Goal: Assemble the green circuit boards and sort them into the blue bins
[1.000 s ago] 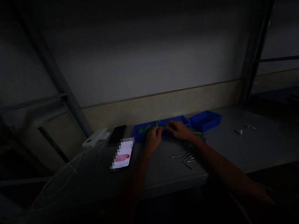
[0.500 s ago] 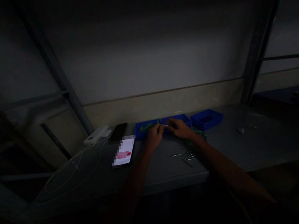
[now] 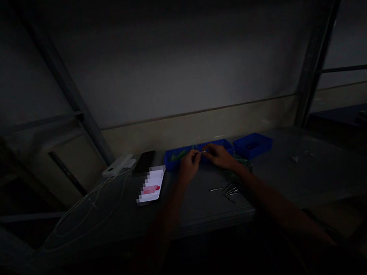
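Note:
My left hand [image 3: 190, 163] and my right hand [image 3: 218, 155] meet fingertip to fingertip above the front of the blue bins. Both are closed in a pinch around a small shiny piece [image 3: 203, 152], too small and dark to name. Behind my left hand, green pieces lie in the left blue bin [image 3: 170, 163]. The middle blue bin [image 3: 227, 143] is partly covered by my right hand. Thin metal rods [image 3: 231, 190] lie loose on the table below my hands. Beside my right forearm is a heap of green pieces [image 3: 244, 164], partly hidden by it.
A third blue bin [image 3: 253, 145] stands to the right. On the left lie a lit phone [image 3: 154, 183], a dark phone-like slab [image 3: 145, 161] and a white power strip [image 3: 117, 166] with trailing cables. Small bits [image 3: 294, 158] rest on the grey table [image 3: 280, 183]. Metal posts [image 3: 312, 54] rise at both sides.
Both hands stay nearly in place, with slight finger movement around the small piece. The whole view has shifted a little.

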Demonstrator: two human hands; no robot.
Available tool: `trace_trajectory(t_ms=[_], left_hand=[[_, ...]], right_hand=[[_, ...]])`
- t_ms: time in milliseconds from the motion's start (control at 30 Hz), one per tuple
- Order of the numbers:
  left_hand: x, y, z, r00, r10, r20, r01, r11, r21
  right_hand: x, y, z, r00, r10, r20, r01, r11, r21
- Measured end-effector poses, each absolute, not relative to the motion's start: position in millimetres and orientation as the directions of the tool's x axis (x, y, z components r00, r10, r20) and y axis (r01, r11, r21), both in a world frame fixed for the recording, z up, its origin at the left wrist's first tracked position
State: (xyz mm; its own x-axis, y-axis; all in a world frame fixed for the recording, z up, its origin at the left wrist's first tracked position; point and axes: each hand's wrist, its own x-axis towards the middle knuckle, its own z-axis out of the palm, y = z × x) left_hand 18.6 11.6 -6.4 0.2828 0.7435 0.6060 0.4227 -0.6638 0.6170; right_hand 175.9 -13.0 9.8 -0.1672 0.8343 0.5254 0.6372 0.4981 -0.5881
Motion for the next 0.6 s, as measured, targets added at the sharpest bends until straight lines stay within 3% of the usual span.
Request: trace_trajectory(t_ms=[600], left_hand=[[17.8, 9.7, -4.2, 0.276, 0.740, 0.613, 0.415, -0.667, 0.619]], right_hand=[[175.8, -13.2, 9.9, -0.161, 0.833, 0.529, 0.608, 0.506, -0.612]])
